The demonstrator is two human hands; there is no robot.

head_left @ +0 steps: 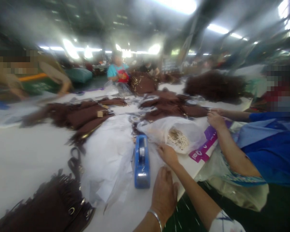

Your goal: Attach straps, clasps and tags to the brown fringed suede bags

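Observation:
My left hand (163,191), with a silver bangle at the wrist, rests palm down by the table edge, thumb apart and nothing visible in it. A blue tape dispenser (142,162) stands upright just left of it. My right hand (169,155) reaches in from the lower right with loosely bent fingers. Its blurred fingertips are beside a clear plastic bag (154,127) holding pale cord loops (178,138); I cannot tell whether they touch it. Left of the dispenser lies a plastic bag of white sheets (106,151). A brown fringed bag (45,203) with a strap lies at lower left.
More brown fringed bags (82,117) lie in piles across the white table (19,154). On the right, a co-worker in blue has hands (216,119) at one brown piece. A purple-and-white printed bag (203,148) lies at the table edge. Other people stand across and at left.

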